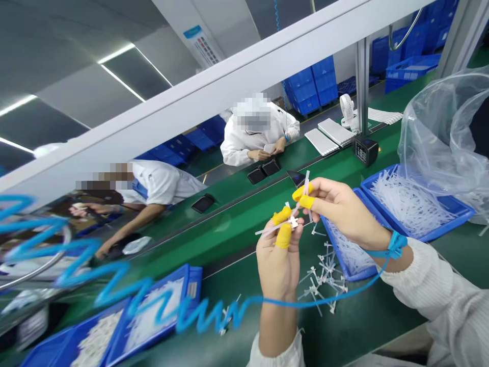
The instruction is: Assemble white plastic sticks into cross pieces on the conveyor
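Note:
My left hand (278,265) pinches a small white plastic connector (293,223) with translucent tube pieces sticking out of it. Yellow finger cots cover some fingertips on both hands. Just above and to the right, my right hand (342,206) holds a short translucent tube (307,178) between thumb and forefinger, close to the connector. Whether the tube touches the connector is hard to tell. Below my hands, several white connectors with tubes (324,279) lie in a loose pile on the green table. A blue wrist strap (396,245) with a coiled cord is on my right wrist.
Blue trays of translucent tubes (458,216) stand at right, under a clear plastic bag (431,122). More blue trays (193,275) sit at lower left. The coiled cord (204,316) crosses the front. Beyond the green conveyor (229,224), people in white work; a black display (365,150) stands there.

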`<state>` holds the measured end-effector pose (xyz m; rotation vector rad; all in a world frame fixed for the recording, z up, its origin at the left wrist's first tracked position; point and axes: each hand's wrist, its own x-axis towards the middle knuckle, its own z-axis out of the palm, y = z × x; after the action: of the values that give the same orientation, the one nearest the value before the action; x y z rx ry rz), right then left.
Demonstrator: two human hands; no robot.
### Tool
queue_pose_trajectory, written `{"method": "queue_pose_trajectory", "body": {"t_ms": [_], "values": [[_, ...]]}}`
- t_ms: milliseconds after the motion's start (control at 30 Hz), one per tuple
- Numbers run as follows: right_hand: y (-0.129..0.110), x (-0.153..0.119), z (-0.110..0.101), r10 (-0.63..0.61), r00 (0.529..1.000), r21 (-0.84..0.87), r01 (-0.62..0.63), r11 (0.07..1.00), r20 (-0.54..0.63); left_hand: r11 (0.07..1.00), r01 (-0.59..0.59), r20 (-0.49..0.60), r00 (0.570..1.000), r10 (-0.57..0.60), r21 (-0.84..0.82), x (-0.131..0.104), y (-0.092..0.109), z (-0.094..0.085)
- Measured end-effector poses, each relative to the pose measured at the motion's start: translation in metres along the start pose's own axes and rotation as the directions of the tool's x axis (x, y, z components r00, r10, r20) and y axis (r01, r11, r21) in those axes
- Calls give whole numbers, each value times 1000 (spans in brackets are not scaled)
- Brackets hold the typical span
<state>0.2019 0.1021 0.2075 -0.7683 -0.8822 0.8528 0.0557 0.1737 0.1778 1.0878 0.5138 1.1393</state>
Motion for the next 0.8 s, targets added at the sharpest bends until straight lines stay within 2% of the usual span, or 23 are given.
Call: {"method": "queue_pose_trajectory", "body": {"t_ms": [233,433,633,800], "values": [[2,-2,4,26,999,48,-27,998,22,997,-61,-114,992,56,-42,4,-3,-6],[11,-3,14,54,998,114,-58,992,37,993,-100,-106,990,93,-61,5,-5,-5],[12,-1,15,72,997,147,-76,986,28,987,-142,-104,986,134,-74,5,-8,-6],[11,-2,15,68,997,155,-71,985,28,989,-122,-74,990,116,-85,5,-8,-4]]}}
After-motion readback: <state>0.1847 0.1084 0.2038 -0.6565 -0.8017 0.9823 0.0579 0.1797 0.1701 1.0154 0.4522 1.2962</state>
